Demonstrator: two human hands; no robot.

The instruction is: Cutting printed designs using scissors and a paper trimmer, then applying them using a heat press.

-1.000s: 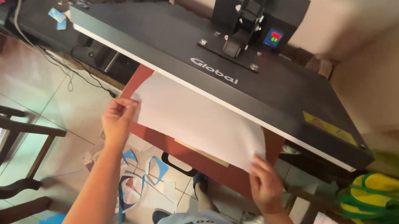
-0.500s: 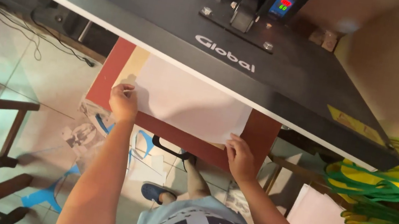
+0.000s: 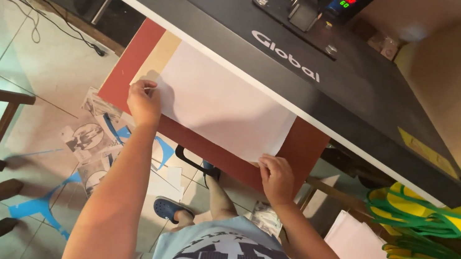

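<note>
both hands have slid the white sheet (image 3: 219,105) further in under the raised black press lid (image 3: 294,52) since the earlier frames, and the view has come closer. now the sheet lies flat on the red pad (image 3: 128,64) of the press, with a strip of tan layer (image 3: 157,60) showing just past its left edge. left hand (image 3: 144,103) pinches the sheet's near left corner between thumb and fingers. right hand (image 3: 277,179) presses on the near right corner with fingers bent; i cannot tell whether it grips the edge. below the hands a black handle (image 3: 193,162) sticks out from the pad. scattered printed papers (image 3: 93,137) lie on the tiled floor under the left arm. right of the right hand hang yellow and green garments (image 3: 450,244).
</note>
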